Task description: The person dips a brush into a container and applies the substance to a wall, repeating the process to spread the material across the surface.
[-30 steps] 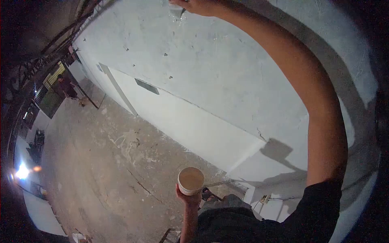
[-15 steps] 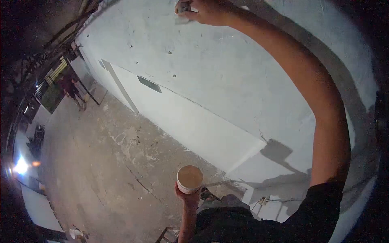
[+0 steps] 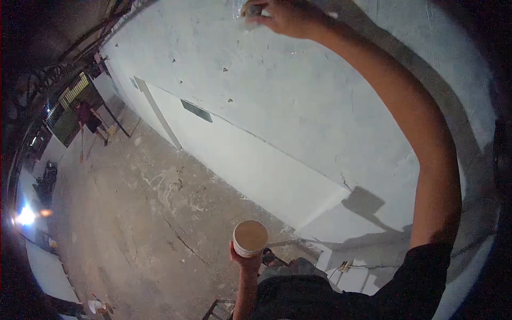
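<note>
Well, right hand (image 3: 292, 19) with fingers around a blurred tool (image 3: 255, 10), left hand (image 3: 247, 262), partly hidden, around a tub (image 3: 250, 239).

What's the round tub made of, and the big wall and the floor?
The tub in the left hand looks like plastic, maybe card: its side is whitish and smooth. The wall looks like painted plaster, pale, with chipped spots and a crack. The floor is probably rough concrete: grey-brown, cracked, with pale smears.

Left hand (image 3: 246, 260) at six o'clock, round a round tub (image 3: 250, 238); right hand (image 3: 285, 17) at twelve, gripping small dark object (image 3: 255, 10) against pale wall (image 3: 298, 90); another person (image 3: 89, 116) at ten.
</note>
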The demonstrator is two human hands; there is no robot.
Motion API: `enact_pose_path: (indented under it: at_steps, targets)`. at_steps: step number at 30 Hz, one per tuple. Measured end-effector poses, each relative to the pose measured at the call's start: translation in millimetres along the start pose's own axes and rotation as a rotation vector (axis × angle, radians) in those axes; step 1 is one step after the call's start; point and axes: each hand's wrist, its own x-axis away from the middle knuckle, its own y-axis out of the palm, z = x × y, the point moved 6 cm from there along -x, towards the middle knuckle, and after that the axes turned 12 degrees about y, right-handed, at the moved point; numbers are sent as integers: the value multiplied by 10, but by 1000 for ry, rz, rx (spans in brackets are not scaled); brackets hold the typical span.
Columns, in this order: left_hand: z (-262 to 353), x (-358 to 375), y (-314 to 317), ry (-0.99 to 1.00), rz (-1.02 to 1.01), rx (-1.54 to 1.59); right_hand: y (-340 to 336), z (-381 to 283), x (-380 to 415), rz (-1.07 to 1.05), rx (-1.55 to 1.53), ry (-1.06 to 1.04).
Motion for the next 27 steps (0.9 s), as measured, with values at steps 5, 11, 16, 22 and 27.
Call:
enact_pose_path:
  at_steps: [5, 11, 16, 22, 27]
  targets:
    - [218, 264, 505, 275, 57, -568, -655, 120, 252, 490, -195, -177]
    - [34, 22, -130, 141, 191, -209, 29, -246, 553, -30, -305, -195]
    - [48, 142, 134, 129, 38, -173, -206, 121, 245, 36, -326, 84]
    - [187, 280, 489, 369, 15, -581, -1192, 342, 278, 637, -49, -101]
    - [13, 34, -62, 47, -38, -111, -935, 222, 373, 240, -60, -298]
